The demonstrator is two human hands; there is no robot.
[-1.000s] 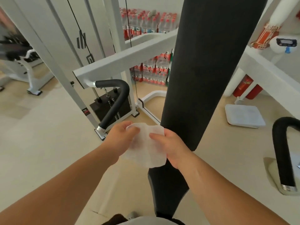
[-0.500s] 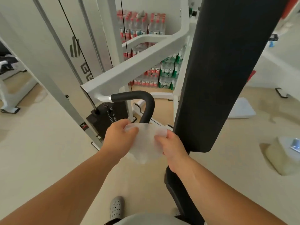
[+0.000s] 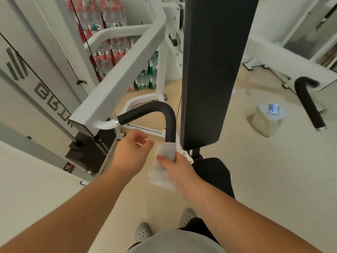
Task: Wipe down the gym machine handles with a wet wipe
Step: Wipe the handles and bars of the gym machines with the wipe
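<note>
A black curved foam handle (image 3: 164, 114) hangs from the white arm (image 3: 116, 83) of the gym machine, left of the tall black back pad (image 3: 211, 70). My right hand (image 3: 177, 166) grips the lower end of this handle through a white wet wipe (image 3: 163, 161), which is wrapped round the foam and hangs below my fingers. My left hand (image 3: 132, 152) hovers just left of the wipe with its fingers loosely curled, holding nothing. A second black handle (image 3: 308, 103) hangs at the far right, untouched.
The black seat (image 3: 217, 172) lies right of my right wrist. A weight stack (image 3: 93, 148) stands at the left under the arm. A pack of wipes (image 3: 273, 108) rests on a pale block (image 3: 264, 123) on the floor. Bottled water packs (image 3: 109, 33) are stacked behind.
Both hands held the wipe spread between them before. My right hand has since carried it onto the left handle's lower end and wrapped it there; my left hand has let go.
</note>
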